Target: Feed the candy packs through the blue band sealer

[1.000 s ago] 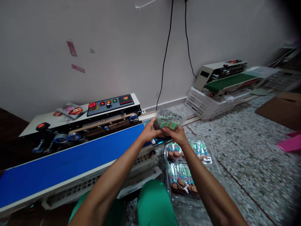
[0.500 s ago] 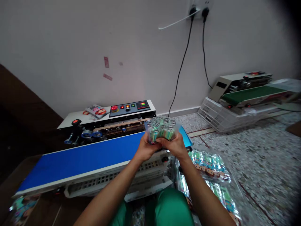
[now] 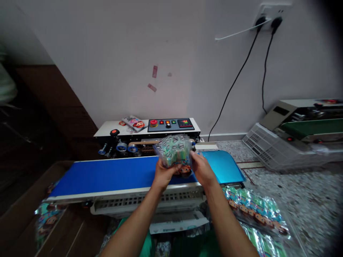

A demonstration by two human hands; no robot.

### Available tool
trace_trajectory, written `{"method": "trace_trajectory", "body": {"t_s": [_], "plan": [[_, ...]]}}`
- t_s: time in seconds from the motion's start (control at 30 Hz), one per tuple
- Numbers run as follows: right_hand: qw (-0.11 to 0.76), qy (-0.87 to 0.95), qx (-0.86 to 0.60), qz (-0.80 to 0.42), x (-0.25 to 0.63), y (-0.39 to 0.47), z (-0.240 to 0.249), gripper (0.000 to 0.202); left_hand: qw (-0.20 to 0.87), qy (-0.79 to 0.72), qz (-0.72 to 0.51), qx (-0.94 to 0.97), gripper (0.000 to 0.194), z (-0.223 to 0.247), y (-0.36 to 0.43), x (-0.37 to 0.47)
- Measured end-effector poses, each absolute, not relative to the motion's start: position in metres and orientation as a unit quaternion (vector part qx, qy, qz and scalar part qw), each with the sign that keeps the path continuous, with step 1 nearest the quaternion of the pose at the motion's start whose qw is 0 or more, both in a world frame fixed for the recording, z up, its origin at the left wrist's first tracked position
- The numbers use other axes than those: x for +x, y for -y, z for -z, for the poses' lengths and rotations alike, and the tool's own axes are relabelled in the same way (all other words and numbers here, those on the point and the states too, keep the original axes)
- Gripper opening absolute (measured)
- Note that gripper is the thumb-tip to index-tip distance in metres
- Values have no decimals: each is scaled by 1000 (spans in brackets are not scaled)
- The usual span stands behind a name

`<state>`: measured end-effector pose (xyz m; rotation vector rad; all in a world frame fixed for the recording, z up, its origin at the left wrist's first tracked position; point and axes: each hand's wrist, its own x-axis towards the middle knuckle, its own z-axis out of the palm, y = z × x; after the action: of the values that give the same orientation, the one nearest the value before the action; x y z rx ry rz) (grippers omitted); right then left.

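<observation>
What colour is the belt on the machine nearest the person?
The belt is plain, deep blue, seen best in the head view.

Blue belt (image 3: 107,175); turquoise end plate (image 3: 223,166); green-and-clear pouch (image 3: 173,151); speckled grey floor (image 3: 308,194)

Kinda greyish wall (image 3: 115,53) is filling the back, pink tape scraps (image 3: 154,71) are clinging on, two black cords (image 3: 227,94) are dangling off a socket (image 3: 272,11), speckly floor (image 3: 308,192) is showing bottom right.
</observation>
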<state>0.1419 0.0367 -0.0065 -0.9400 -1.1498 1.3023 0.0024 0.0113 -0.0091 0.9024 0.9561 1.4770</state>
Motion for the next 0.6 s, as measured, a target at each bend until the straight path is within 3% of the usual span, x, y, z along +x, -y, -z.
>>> {"method": "trace_trajectory", "body": {"t_s": [0.07,0.27,0.43,0.6], "plan": [[564,470,-422,-532,136,-39,8,42,559,-395,-637,355,55,10,-12,1],[654,472,-513,-294,122,-36,7,37,585,-367,-658,301,52,8,-14,4],[674,462,-509,-270,128,-44,-3,38,581,-367,-667,289,55,7,-14,-4],[636,461,-568,-245,178,-65,-2,42,591,-386,-653,274,55,9,-12,-13]]}}
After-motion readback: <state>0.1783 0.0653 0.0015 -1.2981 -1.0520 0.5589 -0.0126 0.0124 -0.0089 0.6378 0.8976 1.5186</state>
